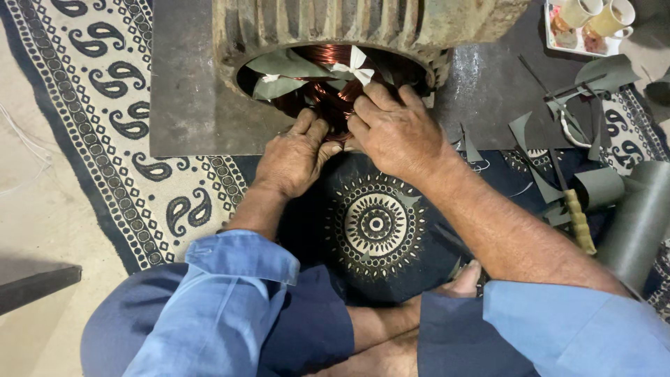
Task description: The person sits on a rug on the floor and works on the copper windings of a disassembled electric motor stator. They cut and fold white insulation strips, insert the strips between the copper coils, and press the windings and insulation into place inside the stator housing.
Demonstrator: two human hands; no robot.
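Note:
A large ribbed metal motor housing lies on its side on a dark metal plate. Its open end shows copper wire coils with grey insulating paper and white tie strips tucked among them. My left hand rests at the lower rim of the opening, fingers curled onto the copper coils. My right hand lies just to the right of it, its fingertips pressing into the same windings. Both forearms wear rolled blue sleeves.
A dark patterned rug covers the floor under the plate. Grey paper offcuts, a grey paper roll and a yellow-handled tool lie at the right. A tray with two cups stands at the top right.

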